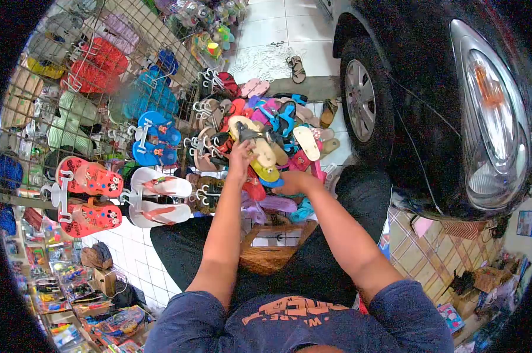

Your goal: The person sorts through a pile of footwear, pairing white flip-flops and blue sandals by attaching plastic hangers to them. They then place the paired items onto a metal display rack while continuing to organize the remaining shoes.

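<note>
My left hand (240, 162) is at the left edge of a cream flip-flop (262, 152), its fingers curled against the sole. A dark grey strap piece (246, 132) lies at the far end of this footwear. Just below, a yellow flip-flop (267, 172) with a blue edge overlaps it, and my right hand (289, 183) closes on its near end; the fingertips are partly hidden. Around both hands spreads a heap of mixed sandals, among them a white flip-flop (306, 143), a pink sandal (299, 161) and a purple sandal (278, 203).
At left, a wire rack (110, 120) bears hanging footwear, including red slippers (92, 217), white flip-flops (160, 215) and blue slippers (155, 154). A black car (419, 94) stands close on the right. Brown sandals (296, 69) lie on the tiles ahead. A woven basket (267, 259) sits between my legs.
</note>
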Motion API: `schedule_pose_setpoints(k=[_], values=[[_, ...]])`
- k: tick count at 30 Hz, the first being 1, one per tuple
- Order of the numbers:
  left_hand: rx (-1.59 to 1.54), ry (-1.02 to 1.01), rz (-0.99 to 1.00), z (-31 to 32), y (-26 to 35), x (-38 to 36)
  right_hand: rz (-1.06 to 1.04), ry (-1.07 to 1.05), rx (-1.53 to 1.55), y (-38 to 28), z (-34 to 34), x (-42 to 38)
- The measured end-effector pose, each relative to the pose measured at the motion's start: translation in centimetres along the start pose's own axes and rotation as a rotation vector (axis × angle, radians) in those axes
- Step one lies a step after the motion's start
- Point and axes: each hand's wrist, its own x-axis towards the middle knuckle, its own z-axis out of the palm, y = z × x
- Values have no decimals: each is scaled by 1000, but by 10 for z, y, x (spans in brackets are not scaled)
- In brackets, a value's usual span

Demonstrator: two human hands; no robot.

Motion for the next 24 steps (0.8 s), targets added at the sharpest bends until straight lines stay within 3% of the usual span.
schedule_pose_setpoints(k=[2, 4, 6, 8, 11, 13, 16, 20, 23, 24], values=[[37, 84, 12, -15, -16, -2, -8, 14, 5, -11, -10, -15], [270, 63, -309, -38, -37, 2, -109, 12, 38, -24, -29, -30], [255, 98, -333, -51, -63, -3, -79, -18, 8, -3, -6, -1], [268, -54, -472, -67, -82, -11, -51, -50, -18, 0, -3, 2], [380, -71, -537, -78, -121, -26, -195, 58, 45, -13, -17, -14], [341, -87, -599, -113, -188, -23, -32, -27, -9, 2, 3, 10], [421, 0, -682, -119, -212, -53, 9, -46, -23, -2, -4, 3], [50, -190, -1001, -169, -303, -55, -38, -6, -11, 8, 6, 12], [493, -350, -727, -185, -326, -66, -113, 19, 73, -15, -19, -18], [479, -260, -629, -183, -317, -67, -116, 14, 74, -15, -18, -16]])
